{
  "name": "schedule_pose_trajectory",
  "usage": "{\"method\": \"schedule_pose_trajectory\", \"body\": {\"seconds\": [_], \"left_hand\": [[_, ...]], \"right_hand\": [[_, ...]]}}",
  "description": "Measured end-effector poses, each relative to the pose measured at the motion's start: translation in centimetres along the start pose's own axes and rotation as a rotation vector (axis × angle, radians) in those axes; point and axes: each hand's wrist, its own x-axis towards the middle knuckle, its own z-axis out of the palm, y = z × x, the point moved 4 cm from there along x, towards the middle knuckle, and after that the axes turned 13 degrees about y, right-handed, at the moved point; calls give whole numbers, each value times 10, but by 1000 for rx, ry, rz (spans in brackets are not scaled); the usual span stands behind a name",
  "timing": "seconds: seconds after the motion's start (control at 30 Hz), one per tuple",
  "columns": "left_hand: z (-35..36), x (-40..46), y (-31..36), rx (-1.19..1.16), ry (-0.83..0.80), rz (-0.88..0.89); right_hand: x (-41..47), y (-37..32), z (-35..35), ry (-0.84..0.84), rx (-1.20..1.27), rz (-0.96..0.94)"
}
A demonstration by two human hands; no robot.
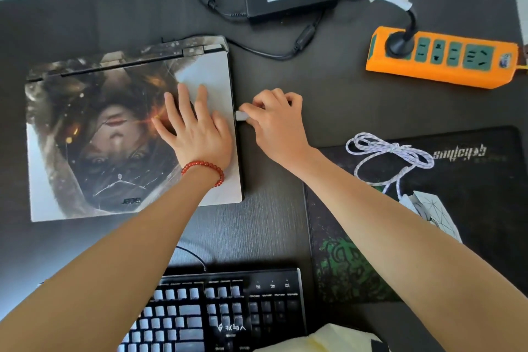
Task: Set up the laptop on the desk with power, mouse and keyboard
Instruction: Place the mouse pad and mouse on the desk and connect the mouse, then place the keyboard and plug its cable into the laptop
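Closed laptop (114,134) left of frame centre on desk (271,223). Left hand (194,128) flat on lid, fingers spread. Right hand (277,120) pinches white plug (241,115) at laptop's right edge. Mouse (431,208) lower right; keyboard (223,311) bottom centre.

One head-worn view looks steeply down and forward over the desk (271,223), close enough that both forearms fill the lower frame. The laptop (85,137) sits left, the mouse pad (471,237) right, the keyboard (228,308) nearest. Wide-angle bending probably curves the edges slightly.
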Motion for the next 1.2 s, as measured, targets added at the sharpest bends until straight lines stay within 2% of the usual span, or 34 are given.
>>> {"method": "schedule_pose_trajectory", "body": {"seconds": [0.13, 0.23, 0.3, 0.4, 0.5, 0.57, 0.63, 0.77, 0.97, 1.2], "left_hand": [[-5, 3, -7, -47, -139, 26], [-25, 10, -13, -211, -264, 61], [-55, 7, -22, -385, -224, 44], [-105, -32, -68, -455, -135, 37], [-132, -86, -136, -364, -147, 69], [-135, -115, -175, -246, -209, 106], [-136, -142, -213, -91, -298, 149], [-136, -175, -288, 48, -354, 239], [-119, -183, -336, 13, -435, 345], [-108, -139, -337, -103, -439, 415]], "right_hand": [[-8, -8, -9, -140, -57, 27], [-26, -19, -38, -92, 15, 106], [-46, -37, -58, -104, 103, 49], [-102, -80, -74, -227, 218, -114], [-158, -113, -71, -275, 194, -271], [-181, -128, -60, -377, 125, -372], [-199, -144, -47, -495, 51, -429], [-234, -184, -16, -580, -100, -534], [-249, -203, 18, -604, -301, -468], [-226, -212, 26, -595, -381, -360]]}}
